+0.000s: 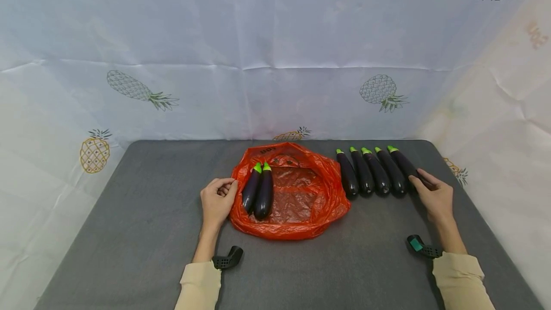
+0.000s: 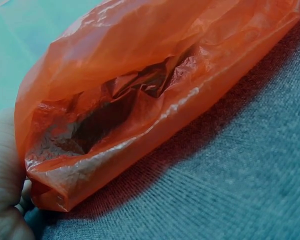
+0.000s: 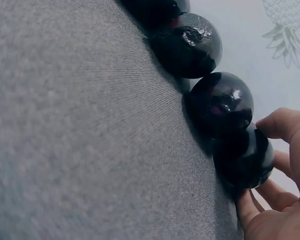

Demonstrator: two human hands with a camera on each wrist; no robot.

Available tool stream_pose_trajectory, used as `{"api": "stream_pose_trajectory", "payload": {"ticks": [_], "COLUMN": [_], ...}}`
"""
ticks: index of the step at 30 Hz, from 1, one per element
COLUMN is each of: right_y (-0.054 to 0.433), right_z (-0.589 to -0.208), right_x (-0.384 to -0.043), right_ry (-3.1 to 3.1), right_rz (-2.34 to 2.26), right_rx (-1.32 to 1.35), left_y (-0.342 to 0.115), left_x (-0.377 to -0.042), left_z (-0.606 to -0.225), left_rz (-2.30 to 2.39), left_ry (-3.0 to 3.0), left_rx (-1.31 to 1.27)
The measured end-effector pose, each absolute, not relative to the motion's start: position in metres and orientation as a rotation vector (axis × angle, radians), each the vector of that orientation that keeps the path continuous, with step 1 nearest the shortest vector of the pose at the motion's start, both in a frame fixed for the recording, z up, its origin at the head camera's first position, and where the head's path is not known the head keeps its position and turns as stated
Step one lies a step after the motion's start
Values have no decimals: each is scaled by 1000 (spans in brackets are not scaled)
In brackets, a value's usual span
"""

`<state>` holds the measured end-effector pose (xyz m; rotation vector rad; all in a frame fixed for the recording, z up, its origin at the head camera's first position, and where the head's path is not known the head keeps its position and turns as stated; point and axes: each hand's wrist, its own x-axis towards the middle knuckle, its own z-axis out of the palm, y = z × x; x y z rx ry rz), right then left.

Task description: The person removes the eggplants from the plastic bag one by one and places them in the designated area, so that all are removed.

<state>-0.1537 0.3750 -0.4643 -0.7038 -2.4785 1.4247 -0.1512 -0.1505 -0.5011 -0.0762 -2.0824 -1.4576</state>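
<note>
A red plastic bag (image 1: 297,231) lies with its mouth spread wide on the grey table. Two eggplants (image 1: 263,195) lie side by side in its left part, green stems toward the back. My left hand (image 1: 218,200) pinches the bag's left rim; in the left wrist view the folded rim (image 2: 65,180) sits against the thumb side. To the right of the bag, several eggplants (image 1: 379,171) form a slanted row. My right hand (image 1: 435,195) holds the lower end of the rightmost eggplant (image 1: 401,160). In the right wrist view, thumb and fingers surround that eggplant's rounded end (image 3: 245,160).
The grey table (image 1: 142,233) ends at the back against a white cloth (image 1: 267,99) printed with pineapples. Dark wrist cameras (image 1: 424,247) are strapped to both forearms. The leftmost eggplant of the row (image 1: 347,176) lies right at the bag's right edge.
</note>
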Motion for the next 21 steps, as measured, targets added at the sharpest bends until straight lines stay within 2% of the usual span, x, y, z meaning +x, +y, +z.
{"api": "stream_pose_trajectory", "payload": {"ticks": [21], "right_y": [376], "right_z": [-463], "right_x": [-147], "right_ry": [-2391], "right_rz": [1444], "right_rx": [-595], "left_y": [-150], "left_x": [-151], "left_z": [-500], "left_rz": [-1488], "left_ry": [-2084], "left_rx": [-65]}}
